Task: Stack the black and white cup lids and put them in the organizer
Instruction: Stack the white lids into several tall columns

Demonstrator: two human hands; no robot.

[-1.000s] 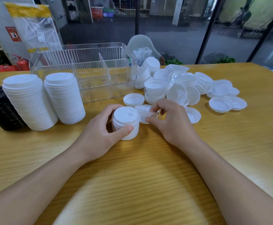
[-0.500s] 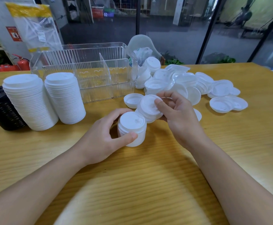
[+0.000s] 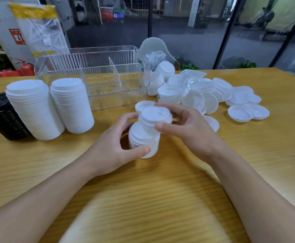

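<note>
The left hand (image 3: 115,149) is gripping a short stack of round white plastic lids (image 3: 144,142) standing on the wooden table (image 3: 160,199); the right hand (image 3: 187,130) is pinching another white lid (image 3: 154,115), tilted, just above that stack.

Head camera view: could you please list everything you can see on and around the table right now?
Organizer: one, clear, back of table, nothing visible inside.
Tall stacks: two, white, left of organizer.
Black stack: one, black, far left edge.
Small stack: one, white, centre, held.
Lid: one, white, just above small stack.
Loose lids: many, white, right of organizer.
Bag: one, clear and yellow, behind organizer.
Extinguisher: one, red, beyond table.
Table: one, wood.
Left hand: grips small stack.
Right hand: holds lid.
</note>
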